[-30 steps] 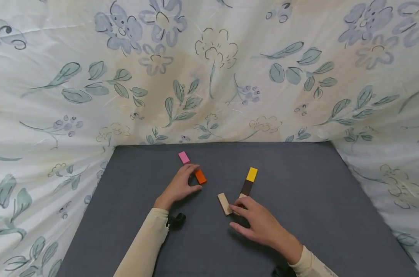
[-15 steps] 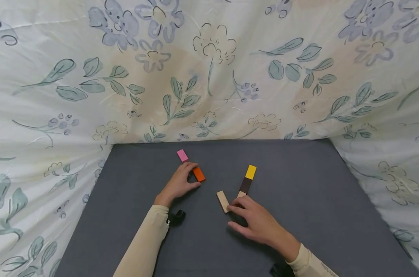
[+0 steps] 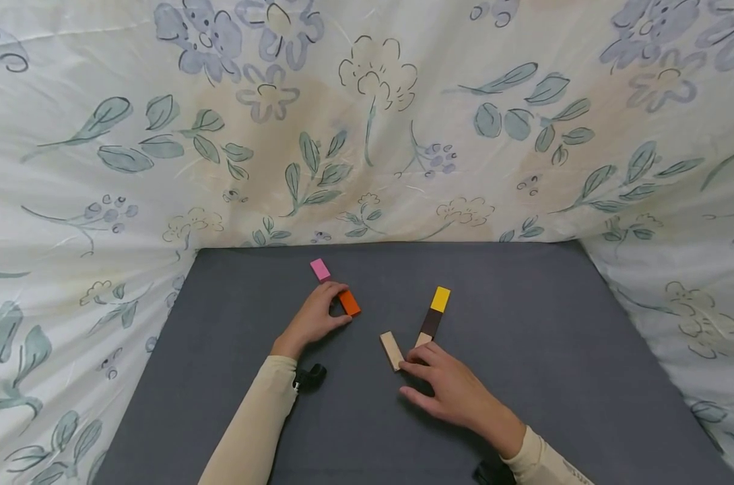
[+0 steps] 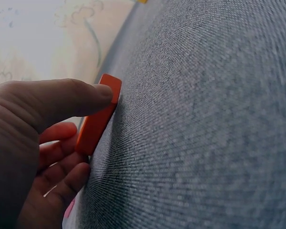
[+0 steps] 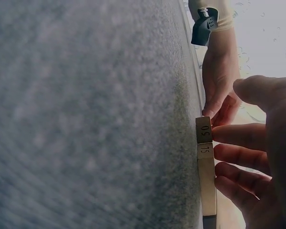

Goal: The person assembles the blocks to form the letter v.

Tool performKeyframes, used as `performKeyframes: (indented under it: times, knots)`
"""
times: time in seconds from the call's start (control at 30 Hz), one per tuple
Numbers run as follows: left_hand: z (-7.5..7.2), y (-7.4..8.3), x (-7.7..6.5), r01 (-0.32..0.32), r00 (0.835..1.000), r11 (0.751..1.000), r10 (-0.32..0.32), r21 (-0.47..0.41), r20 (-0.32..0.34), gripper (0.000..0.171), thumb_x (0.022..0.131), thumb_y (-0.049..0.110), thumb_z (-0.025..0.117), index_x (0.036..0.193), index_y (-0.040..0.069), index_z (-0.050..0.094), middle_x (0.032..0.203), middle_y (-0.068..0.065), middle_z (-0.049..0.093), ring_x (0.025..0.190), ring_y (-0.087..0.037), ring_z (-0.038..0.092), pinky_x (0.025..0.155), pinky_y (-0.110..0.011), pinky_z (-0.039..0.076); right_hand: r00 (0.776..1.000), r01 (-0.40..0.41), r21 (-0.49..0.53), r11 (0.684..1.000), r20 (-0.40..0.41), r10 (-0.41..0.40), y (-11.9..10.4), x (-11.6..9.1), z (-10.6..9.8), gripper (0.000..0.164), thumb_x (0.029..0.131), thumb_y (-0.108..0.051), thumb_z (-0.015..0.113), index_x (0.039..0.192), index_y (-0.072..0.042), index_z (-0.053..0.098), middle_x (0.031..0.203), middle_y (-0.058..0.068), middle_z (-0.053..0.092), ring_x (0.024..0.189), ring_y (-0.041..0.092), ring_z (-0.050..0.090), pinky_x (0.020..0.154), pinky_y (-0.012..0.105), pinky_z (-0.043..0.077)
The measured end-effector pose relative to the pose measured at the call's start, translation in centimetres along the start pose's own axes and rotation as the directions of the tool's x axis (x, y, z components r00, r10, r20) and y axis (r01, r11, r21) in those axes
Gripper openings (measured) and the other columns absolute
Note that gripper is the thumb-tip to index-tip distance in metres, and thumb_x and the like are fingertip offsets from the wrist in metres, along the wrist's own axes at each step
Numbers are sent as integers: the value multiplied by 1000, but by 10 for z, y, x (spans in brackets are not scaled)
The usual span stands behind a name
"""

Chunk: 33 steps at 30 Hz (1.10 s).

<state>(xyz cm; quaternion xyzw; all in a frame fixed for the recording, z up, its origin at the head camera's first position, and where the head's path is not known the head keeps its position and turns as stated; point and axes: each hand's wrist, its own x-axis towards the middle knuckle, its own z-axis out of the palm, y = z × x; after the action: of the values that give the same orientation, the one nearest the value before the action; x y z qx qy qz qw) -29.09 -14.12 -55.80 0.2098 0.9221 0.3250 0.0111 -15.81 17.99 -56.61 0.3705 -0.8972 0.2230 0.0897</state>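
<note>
My left hand [image 3: 314,316] pinches the orange block [image 3: 351,304] lengthwise, thumb at its near end and a forefinger at the far end. A pink block [image 3: 320,270] lies just beyond these fingers. With fingertips touching the tops of two plain wooden blocks, my right hand [image 3: 448,384] keeps its thumb apart from them. One wooden block [image 3: 390,350] slants to the left; the other wooden block [image 3: 424,339] is mostly hidden under the fingers. In the right wrist view, printed numbers show on the ends of the near wooden block [image 5: 203,130] and the longer wooden block [image 5: 208,186].
A dark brown block [image 3: 431,323] and a yellow block [image 3: 440,299] continue the line from the right hand's block. All lie on a dark grey cloth surface [image 3: 543,323]. Floral fabric [image 3: 367,121] hangs at the back and both sides.
The head view has shifted slightly. Both hands and the blocks stay in nearly the same places.
</note>
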Motion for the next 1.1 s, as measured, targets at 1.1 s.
performKeyframes:
  times: [1.1]
  knots:
    - [-2,0,-13,-12,1000,999,11,-42,-26,65,94,20,88,151,5,60,151,-13,58,134,-33,57,116,-51,45,999,-29,-6,1000,-28,28,-17,-6,5,40,99,-35,82,131,-12,80,124,-4,64,114,14,59,89,41,58]
